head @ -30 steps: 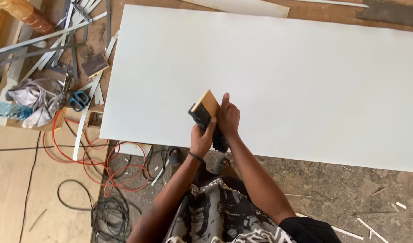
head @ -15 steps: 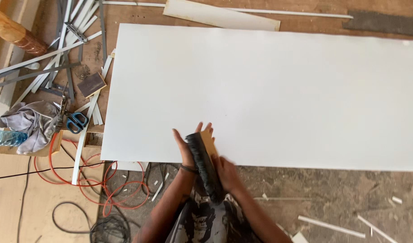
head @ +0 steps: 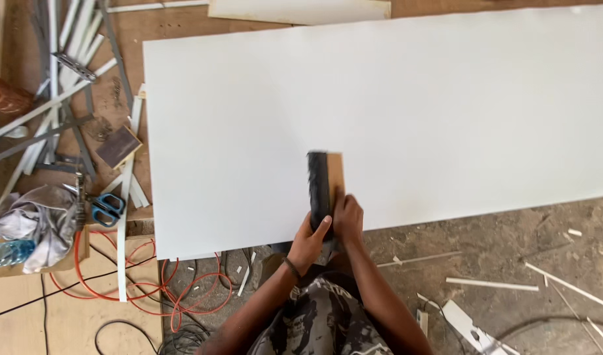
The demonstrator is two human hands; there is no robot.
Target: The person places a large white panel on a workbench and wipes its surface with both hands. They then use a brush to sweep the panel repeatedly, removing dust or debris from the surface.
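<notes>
A large white board [head: 413, 112] lies flat on the floor in front of me. Both my hands grip one tool near the board's front edge: a flat wooden block [head: 336, 172] with a black strip [head: 319, 187] along its left side, lying on the board and pointing away from me. My left hand [head: 309, 242] wraps the near end of the black strip. My right hand [head: 348, 219] presses on the wooden part beside it. My forearms and patterned clothing fill the bottom middle.
Left of the board lie several white and grey strips [head: 65, 105], a small brown block [head: 118, 146], blue-handled scissors [head: 103, 208], crumpled cloth [head: 35, 223] and orange cable [head: 144, 289]. White offcuts [head: 491, 284] litter the rough floor at the right.
The block, held up off the board a second ago, now lies flat on the board with both hands on it, reaching farther onto the panel. The camera view has moved closer and shifted.
</notes>
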